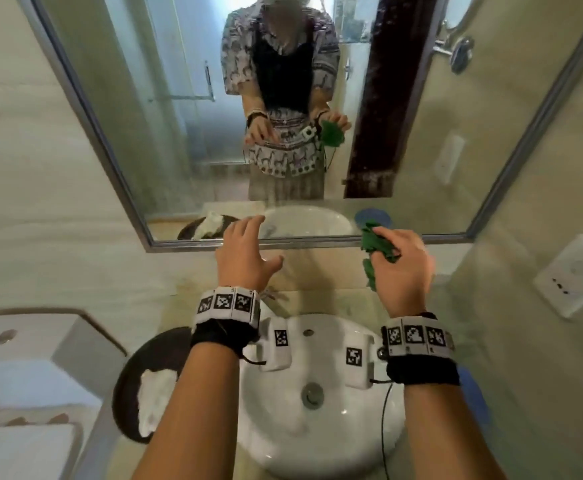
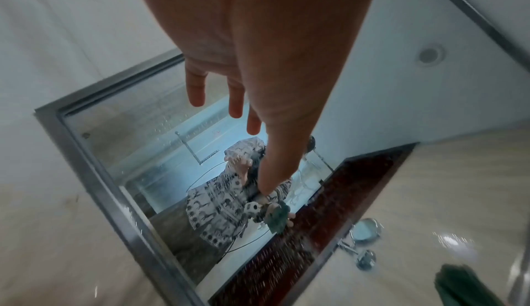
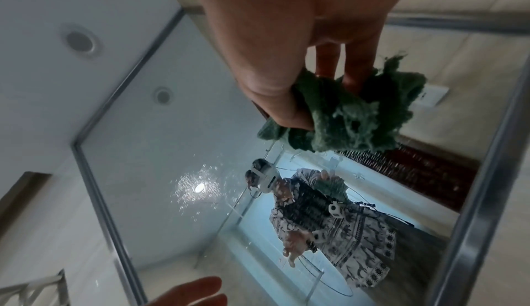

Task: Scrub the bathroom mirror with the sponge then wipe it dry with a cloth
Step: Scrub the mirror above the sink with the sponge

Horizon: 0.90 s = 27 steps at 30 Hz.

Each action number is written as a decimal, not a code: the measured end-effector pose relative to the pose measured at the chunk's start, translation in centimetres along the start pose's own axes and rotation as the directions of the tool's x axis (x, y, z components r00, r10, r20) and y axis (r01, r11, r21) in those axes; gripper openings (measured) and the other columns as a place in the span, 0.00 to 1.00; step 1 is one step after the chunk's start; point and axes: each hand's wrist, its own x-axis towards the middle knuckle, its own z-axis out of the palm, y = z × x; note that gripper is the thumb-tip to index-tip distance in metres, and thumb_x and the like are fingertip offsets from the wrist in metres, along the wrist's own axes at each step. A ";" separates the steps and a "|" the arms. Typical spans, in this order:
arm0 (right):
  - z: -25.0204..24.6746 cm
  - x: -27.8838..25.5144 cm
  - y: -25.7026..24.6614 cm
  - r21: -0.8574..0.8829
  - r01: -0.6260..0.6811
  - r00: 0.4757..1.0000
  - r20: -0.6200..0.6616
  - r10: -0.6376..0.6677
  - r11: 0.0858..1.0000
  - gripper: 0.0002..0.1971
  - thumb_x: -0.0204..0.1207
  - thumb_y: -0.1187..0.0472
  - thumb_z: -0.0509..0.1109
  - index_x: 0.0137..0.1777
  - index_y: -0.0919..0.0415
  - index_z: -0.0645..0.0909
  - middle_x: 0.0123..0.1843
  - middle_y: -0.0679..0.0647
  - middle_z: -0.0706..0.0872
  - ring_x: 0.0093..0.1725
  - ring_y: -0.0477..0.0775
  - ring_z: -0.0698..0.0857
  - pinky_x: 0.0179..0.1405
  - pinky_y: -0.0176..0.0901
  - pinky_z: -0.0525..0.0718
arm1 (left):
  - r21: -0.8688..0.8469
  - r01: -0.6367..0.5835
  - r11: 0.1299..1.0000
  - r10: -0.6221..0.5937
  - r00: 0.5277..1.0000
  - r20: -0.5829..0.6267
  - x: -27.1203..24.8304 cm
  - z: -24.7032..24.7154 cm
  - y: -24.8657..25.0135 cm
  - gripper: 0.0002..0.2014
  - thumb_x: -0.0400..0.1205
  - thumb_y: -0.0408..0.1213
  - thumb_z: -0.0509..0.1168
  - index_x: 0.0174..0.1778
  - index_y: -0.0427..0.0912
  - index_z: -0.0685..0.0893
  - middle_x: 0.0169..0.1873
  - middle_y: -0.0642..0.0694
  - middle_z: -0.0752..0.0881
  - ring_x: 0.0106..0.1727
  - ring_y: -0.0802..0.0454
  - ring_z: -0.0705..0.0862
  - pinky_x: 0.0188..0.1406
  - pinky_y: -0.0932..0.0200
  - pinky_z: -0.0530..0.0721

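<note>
The metal-framed bathroom mirror (image 1: 193,98) hangs on the wall above the sink, its glass speckled with droplets (image 3: 195,188). My right hand (image 1: 401,268) grips a crumpled green scrubbing sponge (image 1: 376,245), thumb and fingers curled round it (image 3: 352,116), just in front of the mirror's lower edge. My left hand (image 1: 245,258) hovers empty beside it with fingers spread (image 2: 238,104), near the lower frame, not touching the glass. A white cloth (image 1: 153,396) lies on a dark round tray (image 1: 127,375) left of the sink.
A white basin (image 1: 318,427) with a drain sits below my forearms on the counter. A toilet cistern (image 1: 23,344) stands at the left. A wall socket (image 1: 574,275) is on the right wall. A blue object (image 1: 473,393) sits right of the basin.
</note>
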 end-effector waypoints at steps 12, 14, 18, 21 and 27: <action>-11.1 2.6 11.0 0.018 -0.146 0.989 -0.018 0.146 0.989 0.21 0.66 0.74 0.72 0.57 0.56 0.89 0.52 0.51 0.85 0.43 0.47 0.80 0.42 0.14 0.70 | 0.015 -0.011 1.000 0.013 0.996 -0.085 -1.9 7.7 14.6 0.41 0.68 0.44 0.80 0.77 0.44 0.73 0.75 0.46 0.75 0.77 0.44 0.69 0.71 0.40 0.74; -11.3 2.7 12.0 0.029 -0.160 0.987 -0.025 0.160 0.987 0.21 0.66 0.75 0.72 0.57 0.56 0.89 0.51 0.51 0.85 0.42 0.46 0.79 0.42 0.16 0.70 | 0.032 -0.031 0.999 0.033 0.998 -0.062 -1.6 8.3 15.4 0.41 0.69 0.45 0.80 0.78 0.43 0.72 0.75 0.44 0.73 0.77 0.43 0.69 0.72 0.41 0.73; -12.0 4.3 14.2 0.032 -0.195 0.979 -0.046 0.197 0.980 0.21 0.66 0.75 0.72 0.57 0.56 0.89 0.51 0.49 0.84 0.42 0.46 0.81 0.45 0.24 0.74 | 0.033 -0.062 0.998 0.063 0.997 -0.055 0.4 10.2 17.5 0.41 0.69 0.45 0.78 0.78 0.43 0.72 0.76 0.43 0.73 0.76 0.41 0.69 0.71 0.39 0.73; -12.4 6.3 15.8 0.019 -0.192 0.980 -0.049 0.193 0.981 0.21 0.67 0.75 0.72 0.57 0.56 0.89 0.51 0.49 0.84 0.44 0.46 0.81 0.47 0.26 0.75 | 0.035 -0.065 0.997 0.067 0.997 -0.044 2.9 12.1 19.2 0.41 0.69 0.44 0.78 0.78 0.44 0.70 0.77 0.44 0.71 0.77 0.41 0.67 0.73 0.40 0.71; -12.6 10.5 19.0 -0.079 -0.169 0.985 -0.003 0.170 0.982 0.21 0.68 0.74 0.71 0.58 0.56 0.88 0.54 0.51 0.84 0.47 0.49 0.82 0.51 0.34 0.79 | 0.032 -0.131 0.991 0.131 0.991 0.005 7.1 17.7 21.4 0.44 0.71 0.45 0.79 0.82 0.45 0.66 0.82 0.45 0.64 0.82 0.41 0.61 0.78 0.39 0.66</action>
